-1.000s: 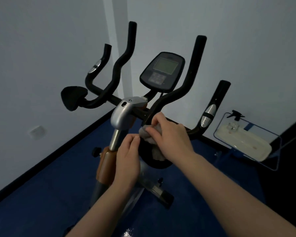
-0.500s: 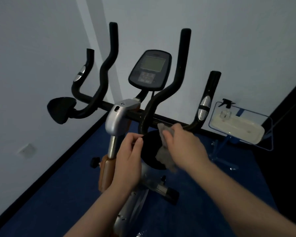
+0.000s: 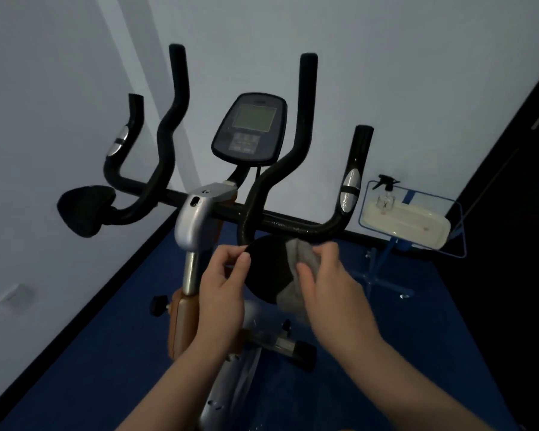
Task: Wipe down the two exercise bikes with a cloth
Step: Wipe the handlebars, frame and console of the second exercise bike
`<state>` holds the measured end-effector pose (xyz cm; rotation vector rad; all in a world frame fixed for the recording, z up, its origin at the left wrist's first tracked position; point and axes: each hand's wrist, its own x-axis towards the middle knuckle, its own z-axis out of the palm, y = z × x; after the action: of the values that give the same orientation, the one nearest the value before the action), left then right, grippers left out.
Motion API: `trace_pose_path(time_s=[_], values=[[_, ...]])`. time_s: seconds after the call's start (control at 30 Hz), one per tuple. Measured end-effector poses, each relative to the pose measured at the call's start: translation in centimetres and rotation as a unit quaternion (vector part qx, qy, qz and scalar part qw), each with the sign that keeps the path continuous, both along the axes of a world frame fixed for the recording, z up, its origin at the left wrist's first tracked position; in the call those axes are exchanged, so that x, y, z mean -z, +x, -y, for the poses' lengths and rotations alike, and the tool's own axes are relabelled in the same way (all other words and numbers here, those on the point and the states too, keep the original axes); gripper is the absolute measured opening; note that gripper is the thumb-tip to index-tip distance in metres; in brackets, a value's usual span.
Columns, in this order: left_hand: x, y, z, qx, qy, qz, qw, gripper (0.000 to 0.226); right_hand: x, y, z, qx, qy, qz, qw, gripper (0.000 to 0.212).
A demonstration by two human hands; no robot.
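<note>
Cloth shifted up the black pad — right hand grips it; left hand seemingly pinches the rim.

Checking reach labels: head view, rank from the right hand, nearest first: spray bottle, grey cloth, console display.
1. grey cloth, gripped in the right hand itself.
2. console display, up and left, centre of the handlebars.
3. spray bottle, far right, on the white tray.

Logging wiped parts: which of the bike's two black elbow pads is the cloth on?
The right-side black round elbow pad; the right hand presses the grey cloth on it. The left-side pad stands untouched.
</note>
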<state>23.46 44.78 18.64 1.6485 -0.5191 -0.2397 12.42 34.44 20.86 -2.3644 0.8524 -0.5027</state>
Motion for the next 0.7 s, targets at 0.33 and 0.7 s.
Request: trace_pose_path(time_s=[0.33,0.7], values=[[-0.4,-0.4,0.1,-0.034,-0.046,-0.110,0.992,0.017,0.6,1.9,0.4,-0.148,-0.258,0.028,0.954,0.015],[-0.5,-2.2,2.9,-0.206,-0.049,-0.014,0.977,0.022,-2.9,0.3,9.2,-0.225,-0.142,0.118,0.957,0.022]])
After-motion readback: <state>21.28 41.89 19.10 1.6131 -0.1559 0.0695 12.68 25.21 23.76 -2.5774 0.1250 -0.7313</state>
